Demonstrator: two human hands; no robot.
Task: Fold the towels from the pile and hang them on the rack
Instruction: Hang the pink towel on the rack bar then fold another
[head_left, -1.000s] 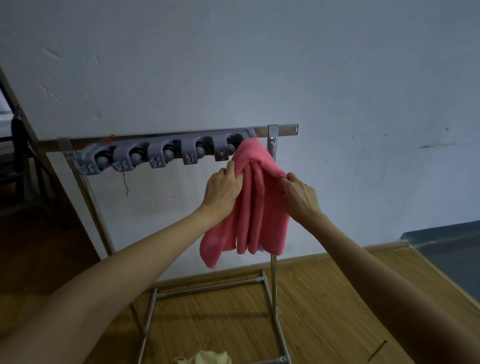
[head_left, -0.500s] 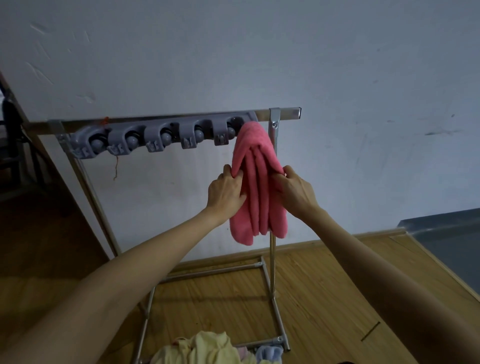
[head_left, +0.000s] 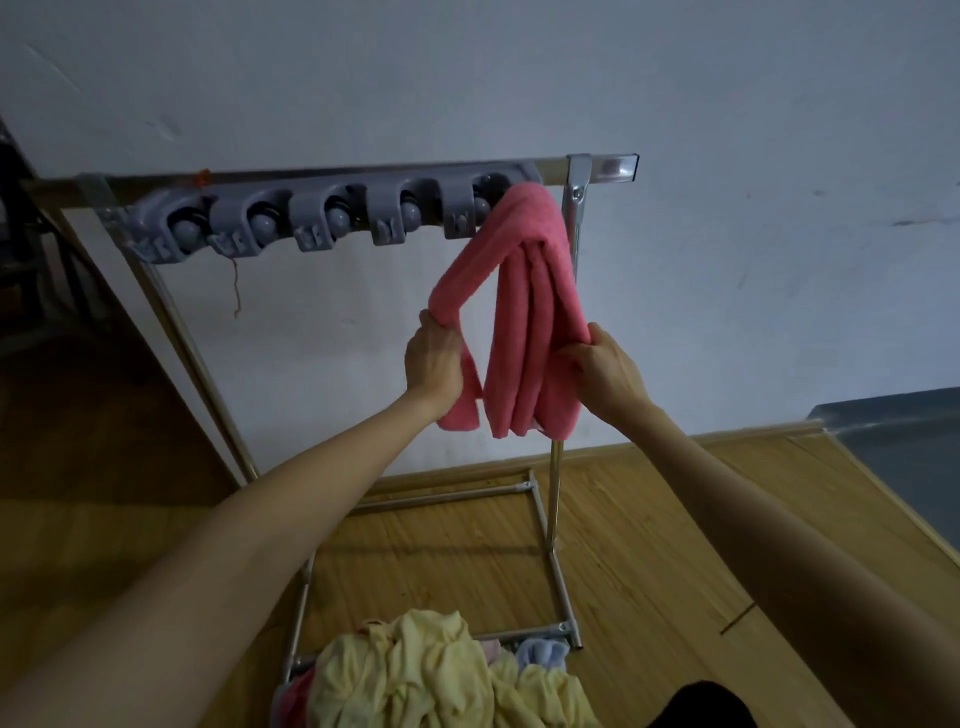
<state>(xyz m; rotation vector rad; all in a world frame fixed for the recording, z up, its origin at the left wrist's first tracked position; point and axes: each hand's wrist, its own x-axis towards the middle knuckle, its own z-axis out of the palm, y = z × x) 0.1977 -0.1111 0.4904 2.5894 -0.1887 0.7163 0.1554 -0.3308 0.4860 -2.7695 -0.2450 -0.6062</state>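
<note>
A pink towel (head_left: 524, 291) hangs over the right end of the metal rack's top bar (head_left: 322, 176), next to a grey plastic holder strip (head_left: 311, 218). My left hand (head_left: 434, 358) grips the towel's left fold and holds it out to the left, away from the rest. My right hand (head_left: 605, 364) grips the right side of the hanging folds. A pile of towels (head_left: 441, 675), mostly pale yellow with bits of pink and blue, lies at the rack's foot at the bottom of the view.
The rack's right upright (head_left: 558, 493) and base frame (head_left: 545, 631) stand on a wooden floor close to a white wall. A dark chair-like shape (head_left: 21, 249) sits at the far left. A grey raised surface (head_left: 904, 447) lies at the right.
My hands have slid lower on the towel, and my left hand has pulled one fold out to the left. The view has tilted down, showing more of the pile.
</note>
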